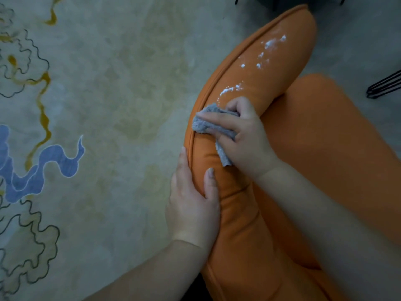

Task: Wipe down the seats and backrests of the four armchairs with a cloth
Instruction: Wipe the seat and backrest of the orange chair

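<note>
we see right hand (245,135) grip curled round grey cloth (208,124), pressing it on orange armchair backrest (267,83) rim | left hand (193,198) clasps backrest edge just below | white specks (271,43) further up

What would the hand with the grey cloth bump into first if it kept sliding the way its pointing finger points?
The right hand points left across the orange backrest. It would probably cross the piped edge seam first, then leave the chair above the patterned rug. The white powder lies off that line.
</note>
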